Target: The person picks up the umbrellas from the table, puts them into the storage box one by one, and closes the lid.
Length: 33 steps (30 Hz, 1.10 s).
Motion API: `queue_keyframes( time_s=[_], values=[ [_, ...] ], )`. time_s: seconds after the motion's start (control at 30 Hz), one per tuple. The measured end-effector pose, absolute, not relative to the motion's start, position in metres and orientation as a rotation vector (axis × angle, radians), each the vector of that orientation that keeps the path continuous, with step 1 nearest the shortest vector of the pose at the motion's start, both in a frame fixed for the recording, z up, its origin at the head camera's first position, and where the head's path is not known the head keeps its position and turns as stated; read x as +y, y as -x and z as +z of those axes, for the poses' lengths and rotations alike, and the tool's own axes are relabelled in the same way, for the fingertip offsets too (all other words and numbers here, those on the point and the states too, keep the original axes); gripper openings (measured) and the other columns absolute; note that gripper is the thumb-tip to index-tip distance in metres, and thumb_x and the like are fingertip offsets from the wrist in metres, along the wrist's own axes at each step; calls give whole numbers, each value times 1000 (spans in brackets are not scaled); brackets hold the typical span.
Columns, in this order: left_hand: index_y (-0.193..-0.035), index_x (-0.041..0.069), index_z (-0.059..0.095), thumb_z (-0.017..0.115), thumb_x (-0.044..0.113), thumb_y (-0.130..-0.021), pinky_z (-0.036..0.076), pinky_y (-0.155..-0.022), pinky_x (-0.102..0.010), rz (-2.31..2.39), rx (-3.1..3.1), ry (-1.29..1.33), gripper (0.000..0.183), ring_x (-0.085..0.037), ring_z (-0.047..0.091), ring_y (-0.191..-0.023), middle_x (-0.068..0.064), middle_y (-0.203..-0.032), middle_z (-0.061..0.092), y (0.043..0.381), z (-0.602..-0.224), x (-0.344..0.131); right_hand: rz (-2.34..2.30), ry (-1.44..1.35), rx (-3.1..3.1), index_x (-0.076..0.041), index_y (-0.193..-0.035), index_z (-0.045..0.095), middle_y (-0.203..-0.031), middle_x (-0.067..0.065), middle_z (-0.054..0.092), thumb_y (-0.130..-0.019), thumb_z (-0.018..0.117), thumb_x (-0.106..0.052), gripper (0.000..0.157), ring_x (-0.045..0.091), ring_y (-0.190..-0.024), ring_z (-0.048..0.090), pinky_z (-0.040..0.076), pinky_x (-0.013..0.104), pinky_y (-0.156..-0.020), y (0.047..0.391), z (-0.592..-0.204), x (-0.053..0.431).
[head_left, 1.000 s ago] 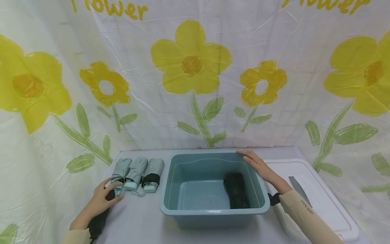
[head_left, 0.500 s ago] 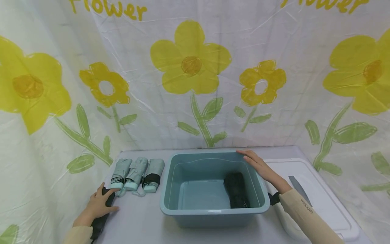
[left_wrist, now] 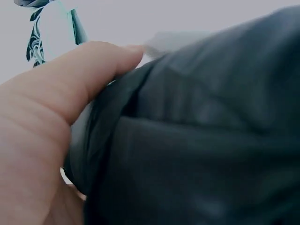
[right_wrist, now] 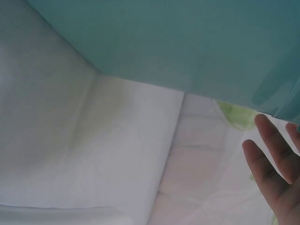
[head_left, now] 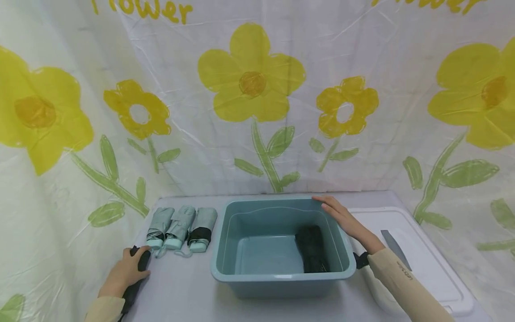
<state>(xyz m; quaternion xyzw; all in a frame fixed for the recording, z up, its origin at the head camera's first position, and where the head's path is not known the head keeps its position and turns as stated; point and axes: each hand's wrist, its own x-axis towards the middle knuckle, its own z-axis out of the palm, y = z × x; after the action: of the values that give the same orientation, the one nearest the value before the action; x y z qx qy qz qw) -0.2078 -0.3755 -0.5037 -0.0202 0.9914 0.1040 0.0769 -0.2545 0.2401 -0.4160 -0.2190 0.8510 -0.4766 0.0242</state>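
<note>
At the left of the head view, my left hand [head_left: 125, 273] grips a black folded umbrella [head_left: 132, 296]. Its thumb and fingers wrap the dark cloth [left_wrist: 197, 159] in the left wrist view; part of the umbrella is hidden under the hand. My right hand [head_left: 347, 220] rests on the right rim of a blue-green plastic tub [head_left: 277, 278], with fingers extended toward the far corner. In the right wrist view those fingers [right_wrist: 264, 171] lie close to the tub's wall. Another black folded umbrella [head_left: 311, 250] lies inside the tub, against its right side.
Three pale green folded umbrellas, left [head_left: 160, 226], middle [head_left: 179, 228] and right [head_left: 203, 226], lie side by side behind the left hand. A white lid [head_left: 426, 264] lies right of the tub. Behind the table hangs a flower-printed curtain [head_left: 257, 165].
My left hand has drawn back from the pale umbrellas and closed round the black umbrella at the left. My right hand stays on the tub rim.
</note>
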Motion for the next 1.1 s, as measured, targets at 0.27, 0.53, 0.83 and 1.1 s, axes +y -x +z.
queue_keyframes(
  time_s=[0.27, 0.53, 0.83, 1.1],
  values=[
    [-136, 10, 27, 74, 20, -75, 45, -50, -40, 345, 2906, 46, 78, -27, 51, -54, -50, -117, 15, 202, -500, -372, -1471, 687, 2643, -5, -141, 37, -140, 19, 35, -103, 32, -19, 41, 40, -127, 34, 25, 65, -97, 256, -418, 241],
    [-132, 10, 31, 72, 27, -79, 48, -55, -49, 366, 2866, 12, 69, -31, 55, -59, -51, -115, 16, 203, -497, -377, -1471, 702, 2648, -5, -140, 38, -140, 19, 36, -103, 32, -20, 41, 39, -128, 33, 24, 64, -98, 256, -418, 241],
    [-129, 12, 31, 70, 31, -78, 47, -59, -55, 475, 2882, -4, 67, -41, 55, -71, -48, -113, 17, 203, -495, -373, -1481, 698, 2637, -6, -141, 37, -140, 19, 36, -103, 32, -19, 41, 39, -128, 33, 24, 64, -98, 255, -417, 241],
    [-130, 13, 32, 70, 31, -78, 47, -59, -53, 488, 2929, -34, 66, -44, 55, -74, -47, -113, 21, 208, -486, -363, -1489, 716, 2639, -4, -141, 37, -140, 20, 35, -102, 32, -19, 41, 39, -127, 33, 24, 65, -97, 256, -418, 242]
  ],
)
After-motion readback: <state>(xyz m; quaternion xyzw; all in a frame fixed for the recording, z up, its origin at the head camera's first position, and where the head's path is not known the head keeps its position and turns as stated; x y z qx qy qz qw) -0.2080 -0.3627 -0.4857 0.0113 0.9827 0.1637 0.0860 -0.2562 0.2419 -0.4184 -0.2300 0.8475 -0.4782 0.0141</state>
